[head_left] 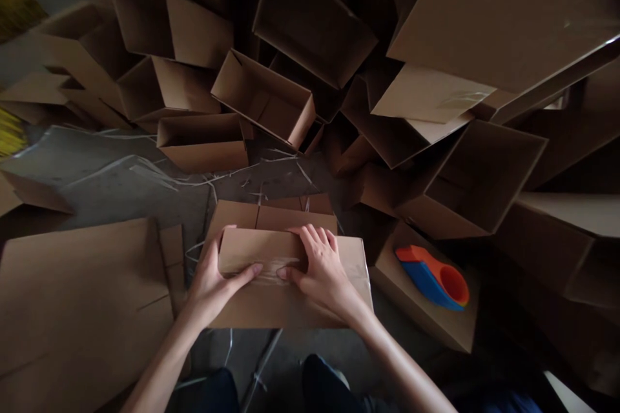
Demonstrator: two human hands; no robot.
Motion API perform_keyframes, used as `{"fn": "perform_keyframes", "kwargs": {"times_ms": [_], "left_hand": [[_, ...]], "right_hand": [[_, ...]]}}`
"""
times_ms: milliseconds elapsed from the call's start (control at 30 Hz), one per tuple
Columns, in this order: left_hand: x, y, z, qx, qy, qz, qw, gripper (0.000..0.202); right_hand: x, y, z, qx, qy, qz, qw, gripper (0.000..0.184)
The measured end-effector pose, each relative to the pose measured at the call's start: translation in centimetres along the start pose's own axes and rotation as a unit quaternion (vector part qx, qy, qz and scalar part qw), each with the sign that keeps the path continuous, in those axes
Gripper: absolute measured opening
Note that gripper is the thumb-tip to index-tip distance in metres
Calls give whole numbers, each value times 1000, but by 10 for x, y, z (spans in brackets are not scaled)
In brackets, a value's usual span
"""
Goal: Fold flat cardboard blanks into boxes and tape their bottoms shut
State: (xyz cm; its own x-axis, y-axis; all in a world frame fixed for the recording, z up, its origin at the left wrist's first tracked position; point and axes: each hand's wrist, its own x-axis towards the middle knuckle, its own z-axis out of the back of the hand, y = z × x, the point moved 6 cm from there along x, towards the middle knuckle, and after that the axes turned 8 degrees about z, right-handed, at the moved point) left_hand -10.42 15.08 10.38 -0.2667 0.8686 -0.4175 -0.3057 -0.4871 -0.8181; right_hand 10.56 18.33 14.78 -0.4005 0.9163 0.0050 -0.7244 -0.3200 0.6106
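Observation:
A brown cardboard box (285, 306) lies in front of me, between both hands. My left hand (217, 284) grips its left end, with the thumb on the face and the fingers behind the far edge. My right hand (322, 264) holds the far edge right of the middle, fingers over it and thumb pressed down. Between the thumbs runs a shiny, wrinkled strip of clear tape (266, 272). Folded cardboard (237, 213) shows just behind the box. Neither hand touches the orange and blue object with a round opening (426, 277), which rests on a box at the right.
Several open cardboard boxes (264, 97) are piled along the back and right. A large cardboard piece (82, 310) lies at the left. White strapping strips (145, 168) are strewn over the grey floor (116, 197). My legs (324, 387) show at the bottom.

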Motion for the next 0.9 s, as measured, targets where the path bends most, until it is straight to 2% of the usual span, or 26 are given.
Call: {"fn": "perform_keyframes", "kwargs": {"times_ms": [167, 267, 333, 400, 467, 567, 633, 667, 733, 767, 800, 900], "left_hand": [[2, 2, -1, 8, -8, -13, 1000, 90], [7, 4, -3, -20, 6, -10, 1000, 94], [10, 3, -4, -39, 17, -5, 999, 96], [10, 0, -5, -51, 24, -2, 998, 96], [9, -4, -4, -64, 29, 0, 998, 95], [6, -7, -3, -68, 30, 0, 997, 93], [5, -6, -2, -59, 23, 0, 998, 92], [6, -5, -3, -55, 21, 0, 998, 91], [7, -2, -3, -50, 14, 0, 999, 91], [8, -1, -4, -50, 12, -4, 999, 91], [9, 0, -4, -54, 12, -11, 998, 91], [12, 0, -6, -63, 20, -38, 997, 87]], "right_hand": [[0, 4, 3, -12, 5, 17, 1000, 50], [-2, 4, 4, -7, -2, 78, 997, 58], [-3, -1, 9, 33, -32, 113, 993, 62], [-2, -8, 25, 90, -106, 113, 984, 56], [-2, -10, 50, 110, -219, 100, 964, 46], [-5, 10, 86, 41, -370, 118, 921, 43], [-3, 29, 91, -18, -411, 142, 900, 50], [-1, 37, 85, -44, -416, 156, 895, 55], [6, 49, 61, -96, -397, 218, 886, 63], [10, 54, 44, -125, -375, 267, 879, 65], [15, 55, 25, -155, -326, 299, 884, 65], [26, 46, -11, -200, -251, 306, 896, 60]]}}
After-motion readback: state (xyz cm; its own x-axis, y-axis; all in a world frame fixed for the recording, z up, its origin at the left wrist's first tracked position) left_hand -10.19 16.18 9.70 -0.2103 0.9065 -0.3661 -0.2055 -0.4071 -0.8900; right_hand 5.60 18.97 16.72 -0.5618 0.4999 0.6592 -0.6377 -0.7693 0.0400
